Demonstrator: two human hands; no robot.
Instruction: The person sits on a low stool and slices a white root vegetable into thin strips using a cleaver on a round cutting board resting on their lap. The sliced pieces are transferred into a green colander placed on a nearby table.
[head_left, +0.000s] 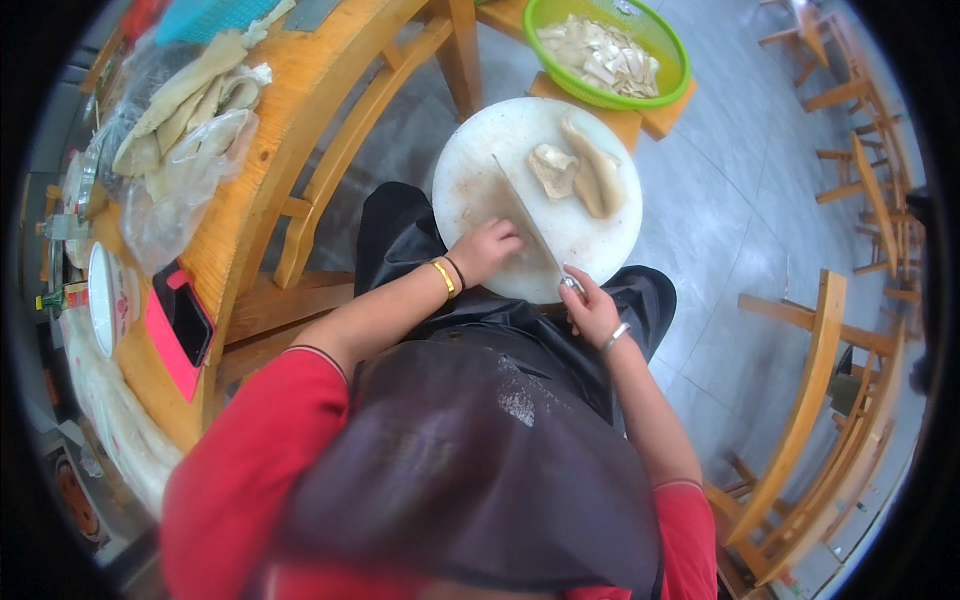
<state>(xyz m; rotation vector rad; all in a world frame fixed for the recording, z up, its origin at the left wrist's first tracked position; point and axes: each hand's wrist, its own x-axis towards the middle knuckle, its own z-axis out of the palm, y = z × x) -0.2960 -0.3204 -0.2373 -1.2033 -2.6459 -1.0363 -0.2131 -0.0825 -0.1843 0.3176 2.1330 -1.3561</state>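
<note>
A round white cutting board lies across my lap, with brownish stains on its left half. My right hand grips the handle of a cleaver, its long edge slanting across the board up to the left. My left hand has its fingers curled low beside the cleaver, at the board's near-left part. Whether anything is under those fingers is hidden. On the board's right side lie a small rough, pale piece of food and a longer, folded beige piece, which touch.
A green plastic basket of pale slices stands on a wooden stool beyond the board. On the wooden table at left are a plastic bag with folded pale pieces, a phone and a bowl.
</note>
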